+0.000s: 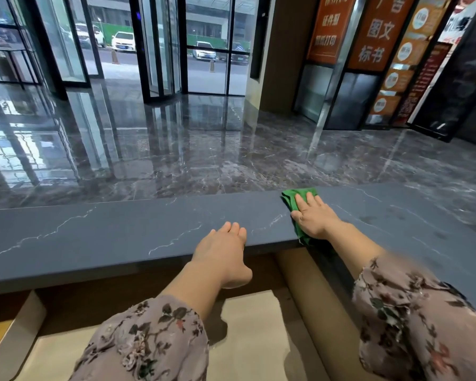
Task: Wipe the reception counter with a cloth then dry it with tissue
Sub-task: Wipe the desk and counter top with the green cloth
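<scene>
On the dark grey stone desk [107, 237], at the bend where its top turns toward you on the right, your right hand [315, 217] lies flat on a green cloth [293, 194]. Its fingers [311, 199] are straight and slightly spread, pressing the cloth down rather than curling round it. The cloth runs from the far edge of the desk back under your palm. A dark green end shows past the near edge beside your wrist.

Your left hand [223, 254] rests on the near edge of the desk, well apart from the cloth. Its fingers [232, 229] are straight and close together on the stone, holding nothing, and the thumb hangs below the edge.

Both forearms come out of floral sleeves [154, 334]. Below the desk top a beige surface [248, 339] lies under your left arm. Beyond the desk a glossy marble floor [204, 149] stretches to a revolving glass door [162, 45], with orange signs [379, 31] bearing white characters on the right.
</scene>
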Available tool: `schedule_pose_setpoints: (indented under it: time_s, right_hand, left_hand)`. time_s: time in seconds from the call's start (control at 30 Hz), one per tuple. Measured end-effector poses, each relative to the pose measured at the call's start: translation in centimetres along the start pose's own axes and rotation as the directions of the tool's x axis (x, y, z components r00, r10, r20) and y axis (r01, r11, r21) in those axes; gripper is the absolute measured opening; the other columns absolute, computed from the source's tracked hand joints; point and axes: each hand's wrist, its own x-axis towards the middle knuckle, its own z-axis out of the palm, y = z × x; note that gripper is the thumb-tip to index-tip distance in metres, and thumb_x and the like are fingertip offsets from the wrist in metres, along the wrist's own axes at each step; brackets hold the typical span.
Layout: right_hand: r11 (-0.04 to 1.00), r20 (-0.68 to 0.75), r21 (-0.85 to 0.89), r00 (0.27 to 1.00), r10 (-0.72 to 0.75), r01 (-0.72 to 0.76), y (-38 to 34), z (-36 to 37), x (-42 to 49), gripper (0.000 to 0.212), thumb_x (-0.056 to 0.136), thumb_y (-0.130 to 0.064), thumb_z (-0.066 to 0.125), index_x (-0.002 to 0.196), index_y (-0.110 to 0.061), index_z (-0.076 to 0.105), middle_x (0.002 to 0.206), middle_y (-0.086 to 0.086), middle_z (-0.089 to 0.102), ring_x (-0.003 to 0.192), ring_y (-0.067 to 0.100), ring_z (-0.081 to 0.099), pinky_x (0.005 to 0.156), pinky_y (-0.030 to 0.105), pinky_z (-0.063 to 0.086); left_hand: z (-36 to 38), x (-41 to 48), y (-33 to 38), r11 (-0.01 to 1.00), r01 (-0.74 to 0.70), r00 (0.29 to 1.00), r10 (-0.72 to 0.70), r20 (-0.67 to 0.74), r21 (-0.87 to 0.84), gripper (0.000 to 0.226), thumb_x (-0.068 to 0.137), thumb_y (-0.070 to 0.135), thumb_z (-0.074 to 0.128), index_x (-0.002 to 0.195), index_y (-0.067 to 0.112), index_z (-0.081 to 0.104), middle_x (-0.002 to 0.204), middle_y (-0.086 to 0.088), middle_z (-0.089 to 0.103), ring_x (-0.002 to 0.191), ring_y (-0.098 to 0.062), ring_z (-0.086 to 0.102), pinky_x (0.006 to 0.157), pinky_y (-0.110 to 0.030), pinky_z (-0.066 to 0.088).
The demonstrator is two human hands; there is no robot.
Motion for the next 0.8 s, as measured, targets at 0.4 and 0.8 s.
schedule_pose_setpoints:
  time_s: [0.4,0.8]
  right_hand:
    - [0.958,0.024,0.029,0.958,-0.286,0.285,-2.1,0.3,-4.0,0.058,0.104,-0.041,0.022,0.154,-0.024,-0.002,0.161,0.007,-0.011,0.148,0.024,-0.012,0.12,0.039,-0.002]
    - [0.928,0.033,-0.028,0.928,-0.37,0.371,0.5,-1.5,3.9,0.058,0.104,-0.042,0.018,0.154,-0.023,-0.004,0.161,0.007,-0.011,0.148,0.024,-0.011,0.121,0.039,-0.001]
  left_hand:
    - [-0.2,0.3,0.9,0.999,0.021,1.0,-0.021,-0.005,0.037,0.086,0.081,0.025,0.054,0.153,0.013,0.008,0.161,-0.005,0.006,0.148,-0.022,0.003,0.119,-0.041,0.013]
    - [-0.2,1.3,3.4,0.969,0.179,0.981,-0.163,-0.103,0.17,0.061,0.079,0.039,0.051,0.135,0.017,0.043,0.141,-0.002,0.041,0.141,-0.021,0.027,0.119,-0.048,0.01]
